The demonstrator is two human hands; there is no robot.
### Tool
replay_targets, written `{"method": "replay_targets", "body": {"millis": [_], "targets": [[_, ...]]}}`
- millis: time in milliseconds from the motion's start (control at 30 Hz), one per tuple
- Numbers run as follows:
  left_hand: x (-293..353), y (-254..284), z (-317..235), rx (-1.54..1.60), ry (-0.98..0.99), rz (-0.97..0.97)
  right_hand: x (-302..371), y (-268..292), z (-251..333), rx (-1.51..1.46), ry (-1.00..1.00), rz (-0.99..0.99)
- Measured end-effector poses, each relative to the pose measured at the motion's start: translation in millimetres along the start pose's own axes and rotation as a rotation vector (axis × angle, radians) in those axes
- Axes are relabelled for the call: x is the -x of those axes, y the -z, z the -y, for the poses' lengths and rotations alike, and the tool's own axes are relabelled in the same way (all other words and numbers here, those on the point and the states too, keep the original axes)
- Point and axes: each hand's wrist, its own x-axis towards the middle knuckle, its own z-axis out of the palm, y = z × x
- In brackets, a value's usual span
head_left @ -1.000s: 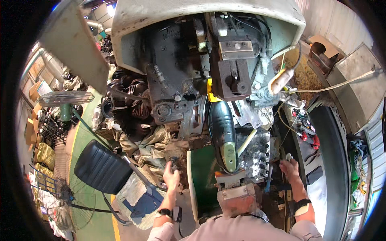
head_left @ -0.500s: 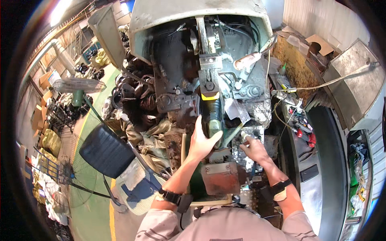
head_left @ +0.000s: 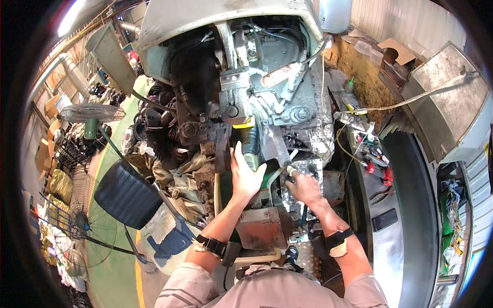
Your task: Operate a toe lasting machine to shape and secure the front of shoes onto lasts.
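Note:
My left hand (head_left: 245,178) is wrapped round the lower end of a long dark piece (head_left: 246,141) with a greenish rounded end, perhaps a shoe on a last. Its thumb lies along the right side, the fingers along the left. The piece's upper end, by a yellow strip (head_left: 243,123), sits under the clamp head (head_left: 231,97) of a large grimy machine. To its right, my right hand (head_left: 306,187) is closed with thumb and forefinger at a small pale knob (head_left: 291,170) above a metal plate. A curved green bar (head_left: 275,178) stands between the hands.
A rust-red guard plate (head_left: 259,228) is just below my hands. Dark goods (head_left: 159,115) and cloth lie heaped at left, near a black chair (head_left: 128,194) and a wire-caged fan (head_left: 82,220). A metal bench with tools (head_left: 377,164) and a dark belt (head_left: 418,205) runs along the right.
The whole view has shifted, putting the machine farther left in the picture. The dark piece now slants, its lower end more to the right. Both hands keep their holds.

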Motion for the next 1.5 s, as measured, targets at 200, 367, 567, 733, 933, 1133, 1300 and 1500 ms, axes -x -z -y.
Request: {"method": "replay_targets", "body": {"millis": [200,367,567,733,933,1133,1300,1500], "targets": [[0.6,2.0,-1.1,0.017,0.008,0.000,-2.0,-2.6,-2.2,-0.089,-0.001,0.049],[1.3,2.3,0.7,0.032,0.004,-0.002,2.4,-4.1,-2.6,-0.157,-0.018,0.001],[1.6,0.7,3.7,-0.013,-0.042,-0.040,7.0,-2.3,0.0,-0.136,-0.008,-0.059],[1.0,-0.4,6.4,-0.003,-0.067,-0.053,5.9,-3.1,-0.1,-0.177,-0.014,-0.062],[1.4,0.9,4.9,-0.013,-0.065,-0.057,6.0,-4.9,-1.0,-0.157,0.011,-0.105],[1.6,1.5,3.0,-0.018,-0.058,-0.057,4.4,-5.5,-1.6,-0.239,-0.043,-0.082],[2.0,1.4,3.3,-0.004,-0.060,-0.061,3.8,-7.6,-2.3,-0.254,-0.025,-0.127],[3.0,-1.3,6.9,0.008,-0.092,-0.078,-1.0,-7.2,-3.8,-0.323,-0.086,-0.139]]}}
